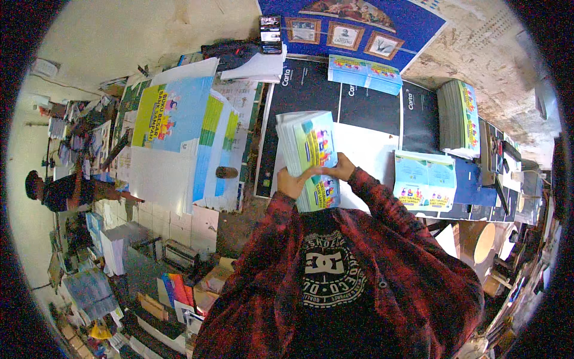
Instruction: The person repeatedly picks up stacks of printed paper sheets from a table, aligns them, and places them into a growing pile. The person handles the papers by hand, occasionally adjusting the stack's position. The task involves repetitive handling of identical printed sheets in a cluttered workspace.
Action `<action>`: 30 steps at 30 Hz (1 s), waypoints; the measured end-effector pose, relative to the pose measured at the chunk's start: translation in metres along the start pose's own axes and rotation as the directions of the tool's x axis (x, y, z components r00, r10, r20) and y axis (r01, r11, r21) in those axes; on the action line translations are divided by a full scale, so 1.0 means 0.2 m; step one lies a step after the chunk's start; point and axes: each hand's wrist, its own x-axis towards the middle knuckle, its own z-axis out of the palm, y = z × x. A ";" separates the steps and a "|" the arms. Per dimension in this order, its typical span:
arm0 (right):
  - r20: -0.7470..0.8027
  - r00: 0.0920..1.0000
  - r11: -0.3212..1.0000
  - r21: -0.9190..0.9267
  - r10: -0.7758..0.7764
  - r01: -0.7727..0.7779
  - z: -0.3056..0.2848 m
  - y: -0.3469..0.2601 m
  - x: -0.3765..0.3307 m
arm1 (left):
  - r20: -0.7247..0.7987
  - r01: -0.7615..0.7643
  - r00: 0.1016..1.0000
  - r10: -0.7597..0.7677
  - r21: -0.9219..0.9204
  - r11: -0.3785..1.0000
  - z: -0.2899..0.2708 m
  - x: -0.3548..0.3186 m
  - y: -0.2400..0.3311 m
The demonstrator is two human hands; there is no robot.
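Over the black-and-white desk [371,140], a rectangular stack of green-and-blue printed paper [309,142] is pinched between fingers of the left hand [292,181] and right hand [342,168], long axis pointed forward, slightly leftward.

We see a thick, rectangular paper stack [308,146], printed yellow-green and light blue, slightly slanted, at the tabletop [366,112]'s near edge.

the stacked booklets [306,140] are yellow-green and light blue; the long-sleeved shirt [254,299] is red-and-black plaid; the worktop [371,112] shows black and white.
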 end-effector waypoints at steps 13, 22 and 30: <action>-0.281 0.911 0.925 0.316 0.302 -0.209 0.04 0.48 -0.04 | 0.003 0.427 0.903 -0.429 -0.097 0.899 0.10 0.16 -0.66; -0.478 0.840 0.967 0.131 0.255 -0.219 -0.16 0.47 -0.19 | 0.083 0.353 0.924 -0.373 -0.561 0.749 0.05 -0.01 -0.49; -0.527 0.834 0.986 0.121 0.164 -0.117 0.05 0.61 -0.08 | 0.157 0.465 0.868 -0.471 -0.590 0.660 0.10 0.03 -0.65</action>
